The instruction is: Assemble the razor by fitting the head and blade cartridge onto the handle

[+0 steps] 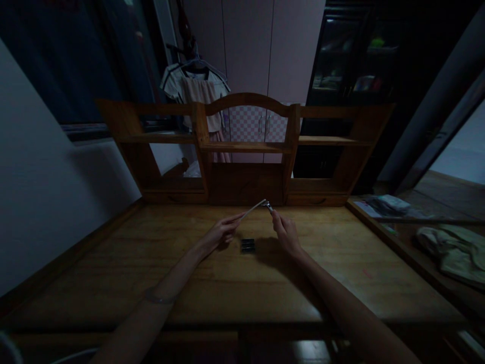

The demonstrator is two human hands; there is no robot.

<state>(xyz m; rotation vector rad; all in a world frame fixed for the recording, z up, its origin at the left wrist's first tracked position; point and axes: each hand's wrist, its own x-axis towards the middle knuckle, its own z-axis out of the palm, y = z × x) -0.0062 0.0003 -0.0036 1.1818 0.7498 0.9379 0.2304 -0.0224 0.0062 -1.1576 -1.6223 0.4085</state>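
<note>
My left hand [223, 231] is closed around one end of a thin, pale stick [254, 207], which slants up to the right. In my right hand [287, 232] is a small shiny metal tool [269, 206] with a wider head; the dim light hides its exact kind. The tool's head is at the far tip of the stick, and I cannot tell whether they touch. Between my hands, nearer to me, a small group of dark bars [247, 246] lies side by side on the wooden desk [182, 288].
A wooden shelf unit [246, 146] rises along the desk's far edge. Folded cloth [458, 253] and a plastic-wrapped item [390, 205] lie beyond the raised right edge. A small reddish scrap [367, 273] is on the desk at right. Clothes [199, 88] hang behind.
</note>
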